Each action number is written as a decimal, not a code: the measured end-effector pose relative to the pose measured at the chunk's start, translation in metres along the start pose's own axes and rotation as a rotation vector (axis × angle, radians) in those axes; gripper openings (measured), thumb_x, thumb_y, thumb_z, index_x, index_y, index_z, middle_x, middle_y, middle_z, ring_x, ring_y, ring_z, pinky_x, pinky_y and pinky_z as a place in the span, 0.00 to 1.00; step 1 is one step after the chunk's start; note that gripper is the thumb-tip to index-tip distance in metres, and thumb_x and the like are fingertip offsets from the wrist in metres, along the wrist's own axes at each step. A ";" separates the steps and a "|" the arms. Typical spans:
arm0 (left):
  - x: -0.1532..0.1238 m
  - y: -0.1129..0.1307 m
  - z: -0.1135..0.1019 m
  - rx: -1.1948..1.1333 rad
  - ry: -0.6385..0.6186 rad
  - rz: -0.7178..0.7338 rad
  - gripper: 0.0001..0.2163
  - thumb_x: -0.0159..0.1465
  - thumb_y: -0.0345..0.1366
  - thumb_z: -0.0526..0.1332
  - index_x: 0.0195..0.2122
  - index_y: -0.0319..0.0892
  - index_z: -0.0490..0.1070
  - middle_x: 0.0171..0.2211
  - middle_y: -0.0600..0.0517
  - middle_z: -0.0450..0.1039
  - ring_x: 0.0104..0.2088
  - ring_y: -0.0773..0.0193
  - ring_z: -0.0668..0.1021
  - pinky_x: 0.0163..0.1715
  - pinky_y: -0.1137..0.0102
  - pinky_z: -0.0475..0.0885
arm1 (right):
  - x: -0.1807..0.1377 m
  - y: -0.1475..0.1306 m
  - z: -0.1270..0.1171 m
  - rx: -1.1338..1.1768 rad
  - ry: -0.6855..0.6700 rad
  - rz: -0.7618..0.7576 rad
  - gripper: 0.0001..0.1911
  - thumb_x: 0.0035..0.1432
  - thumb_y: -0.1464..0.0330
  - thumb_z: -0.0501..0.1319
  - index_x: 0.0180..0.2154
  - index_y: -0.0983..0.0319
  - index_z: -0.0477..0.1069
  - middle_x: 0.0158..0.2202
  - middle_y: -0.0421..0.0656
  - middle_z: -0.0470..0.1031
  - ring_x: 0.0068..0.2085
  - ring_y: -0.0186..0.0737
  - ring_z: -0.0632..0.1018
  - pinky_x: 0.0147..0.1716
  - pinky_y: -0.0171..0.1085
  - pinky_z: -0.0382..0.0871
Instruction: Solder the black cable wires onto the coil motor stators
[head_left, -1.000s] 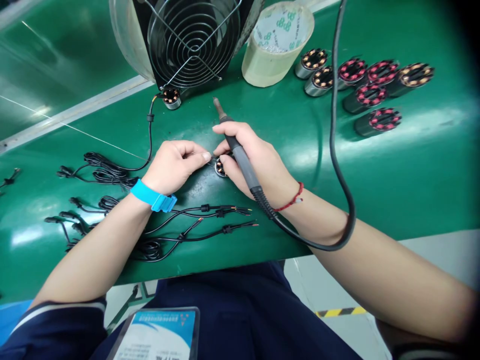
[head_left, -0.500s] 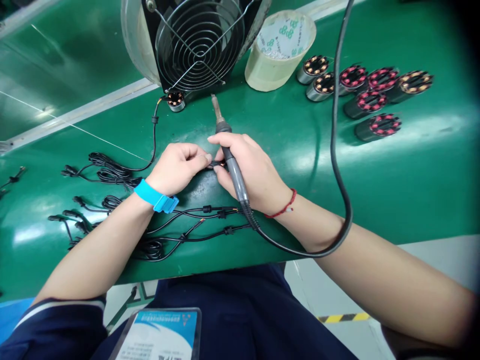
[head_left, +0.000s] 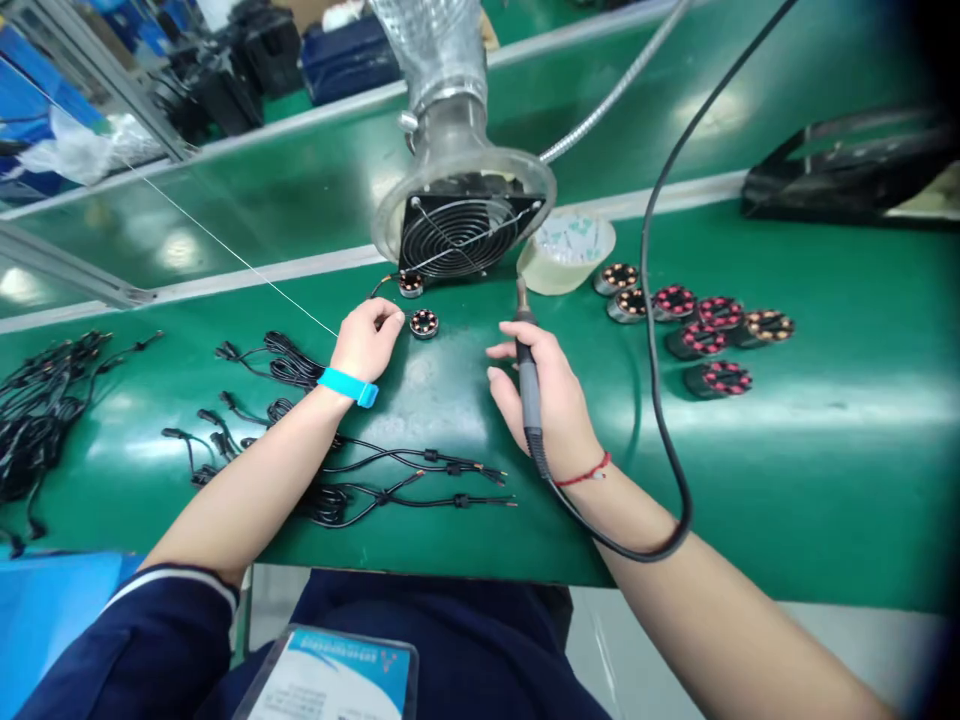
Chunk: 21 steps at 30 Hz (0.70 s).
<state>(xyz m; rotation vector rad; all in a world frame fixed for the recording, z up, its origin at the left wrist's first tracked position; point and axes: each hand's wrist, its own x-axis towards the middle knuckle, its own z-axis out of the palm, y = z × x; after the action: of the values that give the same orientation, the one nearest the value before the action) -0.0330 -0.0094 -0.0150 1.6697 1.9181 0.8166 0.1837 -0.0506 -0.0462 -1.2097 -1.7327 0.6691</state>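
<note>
My left hand (head_left: 367, 338) is closed in a pinch, its fingertips beside a small round motor stator (head_left: 424, 323) with copper windings. A thin strand of solder wire (head_left: 247, 262) runs down from the upper left to this hand; what else the fingertips hold is hidden. My right hand (head_left: 551, 385) grips a soldering iron (head_left: 529, 375) by its grey handle, tip pointing up and away, with some fingers spread to the left. Behind the first stator, another stator (head_left: 411, 285) with a cable at its side stands under the fan (head_left: 465, 235).
Black cables (head_left: 330, 505) with bared ends lie in front of my left arm, and a bigger cable pile (head_left: 45, 410) at far left. A tape roll (head_left: 566, 255) and several red and copper stators (head_left: 705, 340) stand right. The iron's cord (head_left: 660, 400) loops over my right forearm.
My hands have moved apart; the black cable no longer shows between them. A stator now stands beside my left fingertips. The view has tilted up, showing more of the bench's back.
</note>
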 end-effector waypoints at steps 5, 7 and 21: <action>0.006 0.011 0.000 0.254 -0.073 0.035 0.24 0.63 0.38 0.60 0.60 0.38 0.61 0.51 0.42 0.70 0.46 0.59 0.76 0.49 0.64 0.71 | -0.002 0.000 -0.003 0.001 -0.019 0.010 0.22 0.57 0.69 0.58 0.54 0.57 0.63 0.42 0.44 0.78 0.45 0.44 0.76 0.50 0.48 0.71; 0.009 0.019 0.001 0.421 -0.195 0.053 0.29 0.64 0.44 0.59 0.65 0.40 0.56 0.58 0.40 0.66 0.51 0.54 0.76 0.53 0.62 0.70 | -0.003 -0.001 -0.003 0.005 -0.033 -0.004 0.22 0.57 0.68 0.58 0.54 0.58 0.64 0.42 0.45 0.78 0.46 0.45 0.76 0.50 0.49 0.71; 0.012 0.033 0.013 0.637 -0.179 0.011 0.29 0.62 0.57 0.55 0.54 0.38 0.64 0.51 0.40 0.75 0.50 0.47 0.79 0.47 0.60 0.75 | -0.002 0.005 -0.002 -0.002 -0.064 0.019 0.20 0.59 0.64 0.56 0.52 0.62 0.66 0.40 0.49 0.78 0.44 0.46 0.79 0.48 0.50 0.73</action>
<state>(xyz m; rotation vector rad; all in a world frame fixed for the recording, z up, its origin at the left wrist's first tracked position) -0.0022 0.0067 -0.0011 2.0154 2.1694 0.0320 0.1878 -0.0509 -0.0504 -1.2195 -1.7776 0.7245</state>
